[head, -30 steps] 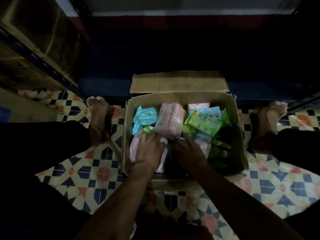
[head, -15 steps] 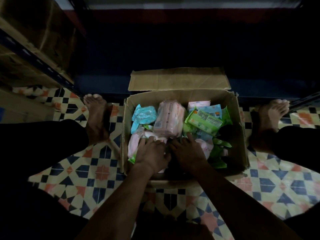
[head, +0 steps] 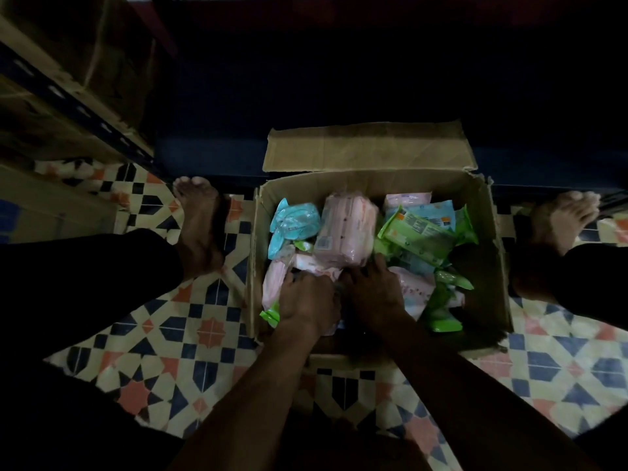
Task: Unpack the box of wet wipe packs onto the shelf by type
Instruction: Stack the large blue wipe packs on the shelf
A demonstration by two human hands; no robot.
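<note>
Both hands [head: 307,302] (side by side) dug deeper into box [head: 489,232].

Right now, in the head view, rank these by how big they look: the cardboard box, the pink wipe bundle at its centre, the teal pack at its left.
1. cardboard box, by far the largest.
2. pink wipe bundle.
3. teal pack, somewhat smaller than the pink bundle, though crumpled and partly buried, so its full size is unsure.

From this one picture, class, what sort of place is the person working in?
Probably a shop storeroom or stockroom: metal racking holding cardboard cartons, an open cardboard box of assorted wet wipe packs, and a patterned tile floor.
</note>
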